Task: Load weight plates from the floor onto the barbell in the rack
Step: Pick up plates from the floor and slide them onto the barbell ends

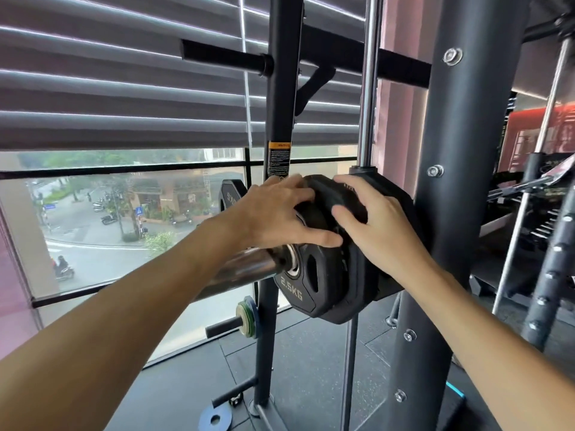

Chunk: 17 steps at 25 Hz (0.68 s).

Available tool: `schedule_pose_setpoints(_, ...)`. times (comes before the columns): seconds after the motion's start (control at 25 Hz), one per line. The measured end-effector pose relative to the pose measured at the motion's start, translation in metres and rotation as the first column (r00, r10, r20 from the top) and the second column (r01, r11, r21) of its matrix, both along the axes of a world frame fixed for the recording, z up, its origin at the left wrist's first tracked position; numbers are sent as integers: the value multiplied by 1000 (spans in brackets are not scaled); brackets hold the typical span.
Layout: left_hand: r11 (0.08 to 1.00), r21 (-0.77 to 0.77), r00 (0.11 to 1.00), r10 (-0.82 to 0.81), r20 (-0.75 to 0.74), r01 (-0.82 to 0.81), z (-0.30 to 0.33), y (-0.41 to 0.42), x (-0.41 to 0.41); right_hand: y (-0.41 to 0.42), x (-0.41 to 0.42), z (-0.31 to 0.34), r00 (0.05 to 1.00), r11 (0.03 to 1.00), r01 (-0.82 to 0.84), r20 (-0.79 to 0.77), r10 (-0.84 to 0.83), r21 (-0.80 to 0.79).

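- Two bare forearms are reaching forward from the lower corners of the view, converging on the loaded end of the bar.
- The left hand (280, 213) is lying over the upper edge of the 2.5 kg plate (306, 276), its fingers spread wide and only lightly bent, the thumb running along the plate's face just above the hub; it is pressing rather than gripping.
- The right hand (378, 227) is resting over the rims of the stacked plates, fingers fairly straight and close together, the thumb tucking down between two plates; it is enclosing nothing.
- The 2.5 kg plate is sitting on the barbell sleeve (245, 269), touching a thicker black plate (354, 275) behind it, which in turn is lying against the rack upright (448, 181).
- The chrome sleeve is projecting bare toward the camera, so room is remaining for further plates; no collar is showing.
- On the floor, a small blue plate (215, 419) is lying beside the base of the storage post (273, 213), apparently still to be lifted.
- Farther back, coloured discs (247, 315) are hanging on a low storage peg, and another black plate (231, 195) is showing beyond the post.
- Judged progress: at least two plates are loaded on this end and being seated flush; the opposite end of the bar is out of view.
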<state>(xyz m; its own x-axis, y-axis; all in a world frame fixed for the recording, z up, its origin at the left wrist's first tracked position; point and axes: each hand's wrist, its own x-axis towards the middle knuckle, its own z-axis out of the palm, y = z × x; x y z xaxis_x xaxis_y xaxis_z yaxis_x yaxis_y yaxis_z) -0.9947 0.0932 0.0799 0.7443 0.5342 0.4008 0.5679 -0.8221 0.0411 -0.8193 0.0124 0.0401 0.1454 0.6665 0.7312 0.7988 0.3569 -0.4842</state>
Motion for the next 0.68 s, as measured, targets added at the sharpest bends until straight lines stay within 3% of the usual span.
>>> schedule_pose_setpoints(0.12, 968, -165, 982, -179, 66, 188, 4, -3, -11, -3, -6, -8, 1000, 999, -1, -19, 0, -37)
schedule_pose_setpoints(0.2, 963, -126, 970, -231, 79, 240, 2, -3, -14, -1, -8, -11, 998, 1000, -10, -59, 10, 2)
schedule_pose_setpoints(0.32, 962, -74, 961, -256, 100, 264, 1, -2, -24, 1, -7, -8, 996, 1000, 7, -85, -5, 27)
schedule_pose_setpoints(0.52, 946, -187, 959, -240, 154, 266, 5, 11, -44, 8, -3, 8, 998, 998, -6, -58, 2, -70)
schedule_pose_setpoints(0.68, 923, -299, 967, -208, 145, 243, 10, 18, -52, 14, -1, 18, 995, 992, 93, 52, -89, -81)
